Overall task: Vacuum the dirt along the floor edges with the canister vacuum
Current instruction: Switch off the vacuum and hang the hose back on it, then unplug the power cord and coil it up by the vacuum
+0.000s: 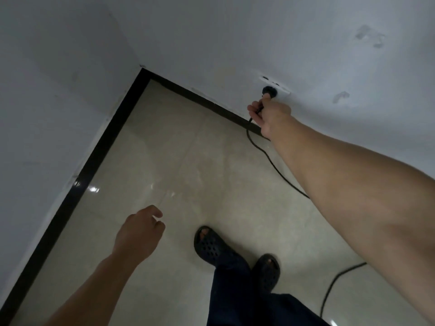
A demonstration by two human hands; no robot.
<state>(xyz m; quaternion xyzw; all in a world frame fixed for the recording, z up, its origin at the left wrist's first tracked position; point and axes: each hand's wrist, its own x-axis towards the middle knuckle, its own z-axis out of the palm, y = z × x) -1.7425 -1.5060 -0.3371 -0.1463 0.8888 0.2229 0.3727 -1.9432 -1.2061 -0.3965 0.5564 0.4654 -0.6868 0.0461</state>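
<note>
A black plug (267,90) sits in a white wall socket (279,87) low on the right wall. My right hand (268,114) reaches to it, with a fingertip at the plug and the other fingers curled round the black power cord (273,161) just below. The cord trails down across the beige tiled floor (179,161), passes behind my right forearm and reappears at the lower right. My left hand (138,234) hangs over the floor with loosely curled fingers and holds nothing. The canister vacuum itself is out of view.
A black skirting board (77,182) runs along the foot of both white walls and meets in a corner at the upper middle. My two feet in dark perforated clogs (211,248) stand on the tiles at the lower centre.
</note>
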